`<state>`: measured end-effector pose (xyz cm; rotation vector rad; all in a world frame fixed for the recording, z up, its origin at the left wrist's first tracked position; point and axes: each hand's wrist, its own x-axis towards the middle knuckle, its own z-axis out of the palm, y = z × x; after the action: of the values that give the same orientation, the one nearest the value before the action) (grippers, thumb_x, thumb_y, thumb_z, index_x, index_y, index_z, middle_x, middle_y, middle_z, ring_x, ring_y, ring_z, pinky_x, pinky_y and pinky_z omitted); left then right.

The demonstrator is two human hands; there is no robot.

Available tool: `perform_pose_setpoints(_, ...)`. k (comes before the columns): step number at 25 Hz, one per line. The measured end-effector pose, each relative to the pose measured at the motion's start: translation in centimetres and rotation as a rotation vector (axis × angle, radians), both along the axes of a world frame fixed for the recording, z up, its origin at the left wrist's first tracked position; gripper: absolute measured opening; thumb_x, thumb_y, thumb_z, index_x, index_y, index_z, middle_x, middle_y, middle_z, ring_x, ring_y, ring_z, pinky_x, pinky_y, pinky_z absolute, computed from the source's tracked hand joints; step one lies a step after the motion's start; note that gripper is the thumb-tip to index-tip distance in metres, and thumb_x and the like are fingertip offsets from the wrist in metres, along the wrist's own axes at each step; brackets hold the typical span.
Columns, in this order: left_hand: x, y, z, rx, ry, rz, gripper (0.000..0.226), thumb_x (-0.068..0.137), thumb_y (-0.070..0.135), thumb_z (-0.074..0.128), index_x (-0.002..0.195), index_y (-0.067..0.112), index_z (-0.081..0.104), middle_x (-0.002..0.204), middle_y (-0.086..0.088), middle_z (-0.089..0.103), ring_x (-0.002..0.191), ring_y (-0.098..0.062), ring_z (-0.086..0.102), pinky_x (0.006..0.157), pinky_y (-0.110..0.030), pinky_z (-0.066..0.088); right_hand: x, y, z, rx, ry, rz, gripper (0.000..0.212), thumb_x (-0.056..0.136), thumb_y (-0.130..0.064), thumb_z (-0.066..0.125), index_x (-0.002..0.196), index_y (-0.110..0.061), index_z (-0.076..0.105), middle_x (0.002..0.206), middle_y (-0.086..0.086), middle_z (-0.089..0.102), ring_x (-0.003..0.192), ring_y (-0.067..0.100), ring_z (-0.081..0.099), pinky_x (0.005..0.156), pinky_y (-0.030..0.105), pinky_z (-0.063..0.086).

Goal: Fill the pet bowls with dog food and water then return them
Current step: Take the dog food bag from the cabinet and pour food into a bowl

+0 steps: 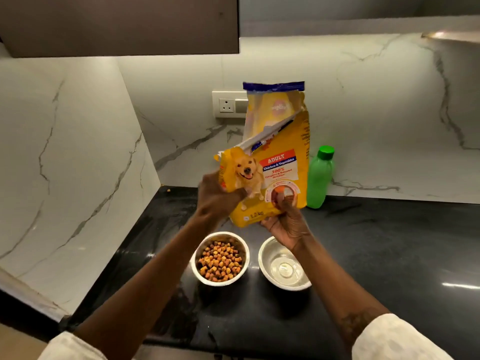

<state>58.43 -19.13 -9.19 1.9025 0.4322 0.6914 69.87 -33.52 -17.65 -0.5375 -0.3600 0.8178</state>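
**Q:** What does the figure show, and where do the task's things stand?

**A:** I read it as the interval between the two fillings. The dog food bag (275,162) is held upright above the black counter (389,242), just behind the two steel bowls. The left bowl (220,258) holds kibble nearly to the rim; the right bowl (284,266) looks empty, though its shine could hide a little water.

**Q:** How are the hands set?

**A:** My left hand (217,196) is closed on the bag's folded left edge. My right hand (287,222) cups the bag's lower right corner from beneath, thumb over the front. Both are closed on the one bag; neither is free.

**Q:** Why held so?

**A:** In my judgement, the under-grip carries the weight while the side grip keeps the torn mouth pointing up, so nothing more spills. One stray piece lies at the counter's back corner.

**Q:** What remains?

**A:** The green bottle (320,178), capped, stands against the marble wall (376,113) just beside the bag. I would set the bag down, then pour water into the right bowl and return both bowls.
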Motion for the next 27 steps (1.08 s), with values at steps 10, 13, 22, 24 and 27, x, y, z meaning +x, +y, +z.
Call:
perform_pose_setpoints(10,0.9,0.7,8.5,0.029,-0.150,-0.184,0.045,0.078,0.005,0.089,0.107,0.034,0.071,0.101,0.014,0.078,0.094,-0.006,0.077,0.080,-0.030,0.063,3.7,-5.7,9.4,-0.302,-0.507,-0.281,0.062,0.087,0.001,0.074,0.145,-0.010,0.053,0.133,0.014,0.070,0.124,0.037,0.066,0.098,0.050,0.058)
perform_pose_setpoints(13,0.9,0.1,10.7,0.063,-0.205,-0.216,0.047,0.077,0.004,0.088,0.109,0.034,0.071,0.100,0.016,0.079,0.098,-0.009,0.077,0.082,-0.028,0.063,3.1,-7.2,12.7,-0.338,-0.661,-0.419,0.058,0.084,0.000,0.077,0.139,-0.007,0.060,0.127,0.014,0.073,0.115,0.034,0.072,0.092,0.046,0.061)
perform_pose_setpoints(22,1.2,-1.9,20.5,0.151,-0.393,-0.247,0.056,0.078,-0.008,0.082,0.110,0.035,0.065,0.095,0.028,0.077,0.096,0.001,0.075,0.080,-0.017,0.060,2.1,-9.5,23.0,-0.327,-0.943,-0.800,0.046,0.078,-0.024,0.083,0.122,-0.024,0.069,0.107,-0.007,0.080,0.098,0.017,0.078,0.078,0.030,0.064)
perform_pose_setpoints(24,1.6,-2.3,23.6,0.167,-0.446,-0.247,0.056,0.078,-0.009,0.083,0.110,0.033,0.065,0.099,0.023,0.078,0.098,-0.002,0.075,0.084,-0.021,0.061,2.8,-9.7,25.5,-0.307,-0.982,-0.870,0.050,0.080,-0.025,0.084,0.127,-0.019,0.068,0.113,-0.002,0.078,0.100,0.017,0.078,0.082,0.034,0.064)
perform_pose_setpoints(27,2.8,-2.9,27.7,0.206,-0.494,-0.246,0.053,0.079,-0.005,0.085,0.115,0.028,0.066,0.110,0.010,0.076,0.102,-0.008,0.075,0.088,-0.029,0.062,4.1,-9.6,29.3,-0.325,-1.033,-0.967,0.048,0.083,-0.030,0.085,0.127,-0.022,0.067,0.115,-0.003,0.077,0.101,0.014,0.077,0.087,0.038,0.064)
